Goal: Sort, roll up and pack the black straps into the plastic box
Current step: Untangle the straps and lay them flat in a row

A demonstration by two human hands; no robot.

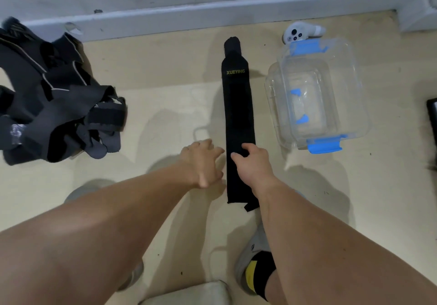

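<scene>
Black straps lie in a tangled heap (54,106) at the far left of the floor, well apart from the work. The left hand (201,160) hovers low just beside the one long strap (237,106) laid flat down the middle; its fingers are loosely spread, their tips at the strap's left edge, and it holds nothing. The right hand (253,163) sits on the strap's near part, fingers bent and thumb out to the left, seemingly pinching the cloth. The plastic box (272,96) stands to the right, just beside the strap, and its lid appears to be on.

Rolling probably starts from the near end. With only one hand bearing down, the strap could skew sideways and wind into a cone. A slack first turn would leave a loose roll that springs open. The small tab at the near end could also fold in crooked.
</scene>
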